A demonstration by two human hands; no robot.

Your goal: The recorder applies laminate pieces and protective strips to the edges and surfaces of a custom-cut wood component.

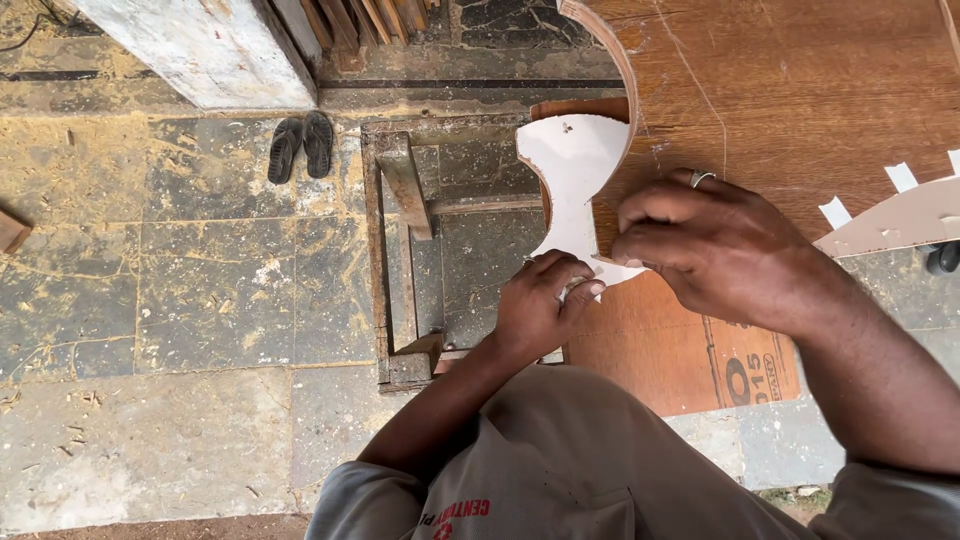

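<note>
A white curved laminate piece (572, 170) lies against the rounded edge of a brown wooden board (790, 90). My left hand (538, 303) grips the lower end of the white piece from below, fingers curled around something small that I cannot make out. My right hand (712, 245), with a ring on one finger, presses down on the board and pinches the white piece's lower edge beside the left hand.
A wooden frame (395, 250) lies on the dusty tiled floor to the left. A pair of dark sandals (301, 145) sits beyond it. A white notched strip (895, 218) is at the right edge. Timber planks are stacked at the top.
</note>
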